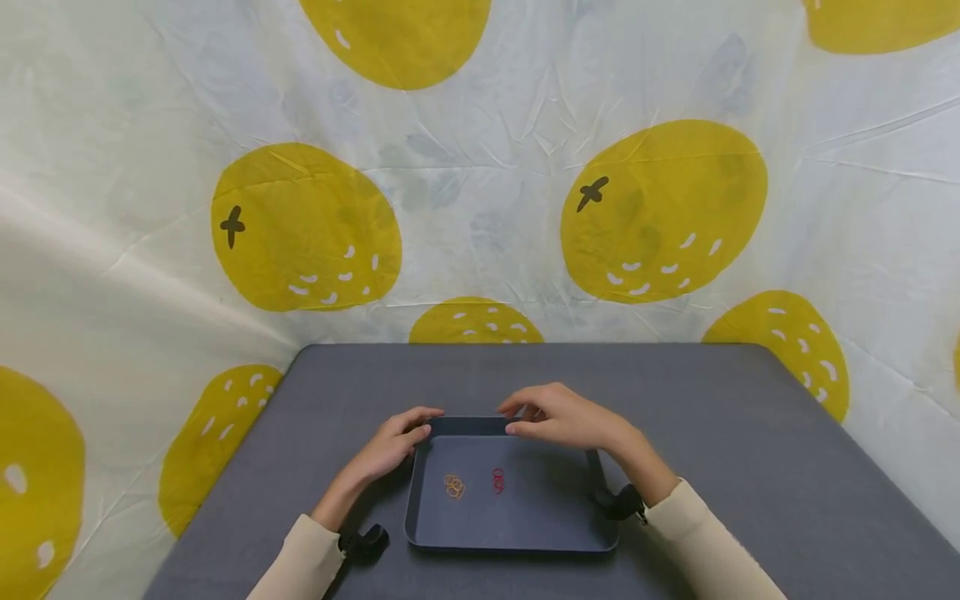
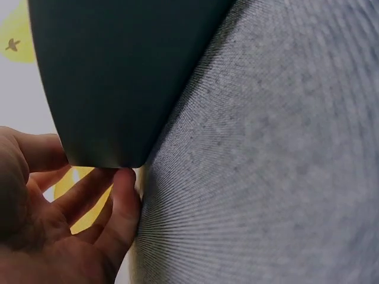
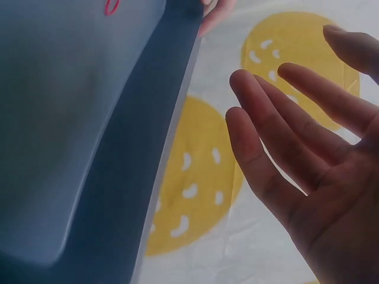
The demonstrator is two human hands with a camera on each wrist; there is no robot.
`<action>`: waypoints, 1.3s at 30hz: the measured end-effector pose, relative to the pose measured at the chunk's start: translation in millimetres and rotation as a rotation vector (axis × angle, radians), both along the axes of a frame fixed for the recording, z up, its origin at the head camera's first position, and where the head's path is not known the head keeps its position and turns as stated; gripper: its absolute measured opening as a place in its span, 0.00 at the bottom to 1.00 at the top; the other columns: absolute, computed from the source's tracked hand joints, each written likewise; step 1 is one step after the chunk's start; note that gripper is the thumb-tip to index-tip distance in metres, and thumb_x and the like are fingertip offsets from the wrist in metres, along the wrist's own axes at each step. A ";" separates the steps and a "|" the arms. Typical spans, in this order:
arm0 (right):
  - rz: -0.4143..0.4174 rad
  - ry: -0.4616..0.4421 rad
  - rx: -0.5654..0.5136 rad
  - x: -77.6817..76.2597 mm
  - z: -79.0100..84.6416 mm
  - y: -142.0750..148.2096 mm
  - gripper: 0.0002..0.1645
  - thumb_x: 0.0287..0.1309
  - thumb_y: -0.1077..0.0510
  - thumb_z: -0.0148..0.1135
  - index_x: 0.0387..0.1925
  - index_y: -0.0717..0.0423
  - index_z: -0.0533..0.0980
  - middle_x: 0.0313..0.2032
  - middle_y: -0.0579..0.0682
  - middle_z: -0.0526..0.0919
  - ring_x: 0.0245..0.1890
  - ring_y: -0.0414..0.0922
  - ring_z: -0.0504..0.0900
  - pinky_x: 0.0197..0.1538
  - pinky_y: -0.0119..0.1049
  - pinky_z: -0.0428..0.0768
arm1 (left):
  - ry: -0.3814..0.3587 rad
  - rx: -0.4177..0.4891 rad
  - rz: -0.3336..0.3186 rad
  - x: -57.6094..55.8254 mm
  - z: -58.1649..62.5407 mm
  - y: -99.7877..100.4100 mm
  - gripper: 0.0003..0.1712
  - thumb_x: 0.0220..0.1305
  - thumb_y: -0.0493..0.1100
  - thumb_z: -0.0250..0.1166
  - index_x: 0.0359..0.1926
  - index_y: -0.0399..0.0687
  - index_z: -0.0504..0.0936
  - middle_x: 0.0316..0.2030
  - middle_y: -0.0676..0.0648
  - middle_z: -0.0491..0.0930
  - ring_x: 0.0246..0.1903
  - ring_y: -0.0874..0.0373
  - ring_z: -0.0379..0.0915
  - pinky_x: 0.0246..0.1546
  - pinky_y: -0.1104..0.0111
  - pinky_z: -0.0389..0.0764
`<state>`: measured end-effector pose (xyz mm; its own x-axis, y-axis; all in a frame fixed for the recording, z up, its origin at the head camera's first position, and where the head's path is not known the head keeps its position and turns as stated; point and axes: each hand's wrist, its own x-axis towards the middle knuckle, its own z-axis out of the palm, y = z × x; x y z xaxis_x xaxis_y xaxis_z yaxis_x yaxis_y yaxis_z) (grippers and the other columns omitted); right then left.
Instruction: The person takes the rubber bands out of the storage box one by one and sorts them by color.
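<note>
A shallow dark grey-blue tray [image 1: 540,533] lies on the table. Inside it, a small cluster of orange rubber bands [image 1: 453,487] sits left of a few red rubber bands [image 1: 498,481]. My left hand [image 1: 390,446] holds the tray's far left corner. In the left wrist view, the thumb and fingers of that hand [image 2: 65,219] bend around the corner, touching its rim and lower edge. Over the far rim hovers my right hand [image 1: 562,415], holding nothing. Its fingers [image 3: 260,160] are spread and slightly bent beside the tray wall in the right wrist view.
The tray stands on a dark grey cloth-covered table [image 1: 712,433]. Behind and beside the table hangs a white curtain [image 1: 480,208] printed with yellow fruit shapes. Black straps with dark mounts [image 1: 366,546] sit at both wrists, below cream sleeves [image 1: 303,558].
</note>
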<state>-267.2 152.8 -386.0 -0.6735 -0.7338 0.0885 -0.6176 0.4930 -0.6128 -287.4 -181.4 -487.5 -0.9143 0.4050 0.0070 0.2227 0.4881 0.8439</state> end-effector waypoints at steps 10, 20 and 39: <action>0.023 -0.041 -0.007 -9.6 -8.8 -29.1 0.21 0.73 0.45 0.62 0.60 0.49 0.81 0.54 0.45 0.87 0.48 0.40 0.87 0.56 0.39 0.85 | -0.093 0.080 -0.068 -1.4 -3.1 -2.9 0.25 0.84 0.43 0.48 0.76 0.49 0.69 0.45 0.33 0.79 0.17 0.55 0.68 0.14 0.60 0.79; 0.042 -0.119 0.006 -11.5 -18.1 -52.6 0.20 0.73 0.46 0.62 0.59 0.52 0.82 0.52 0.48 0.88 0.48 0.40 0.87 0.53 0.34 0.84 | -0.109 0.106 -0.077 -2.8 -5.3 -2.3 0.25 0.84 0.43 0.47 0.76 0.50 0.69 0.52 0.33 0.78 0.19 0.56 0.67 0.12 0.64 0.74; 0.056 -0.088 0.074 -13.2 -49.7 -98.9 0.12 0.66 0.60 0.69 0.49 0.58 0.87 0.42 0.49 0.91 0.41 0.38 0.88 0.43 0.27 0.84 | -0.075 0.099 -0.082 -3.9 -7.3 -2.6 0.23 0.84 0.43 0.46 0.74 0.50 0.72 0.33 0.38 0.73 0.10 0.60 0.59 0.10 0.66 0.71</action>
<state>-280.4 53.8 -435.8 -0.6339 -0.7730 -0.0248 -0.5909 0.5048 -0.6293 -291.4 -184.0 -494.8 -0.8774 0.4795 -0.0169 0.1928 0.3846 0.9027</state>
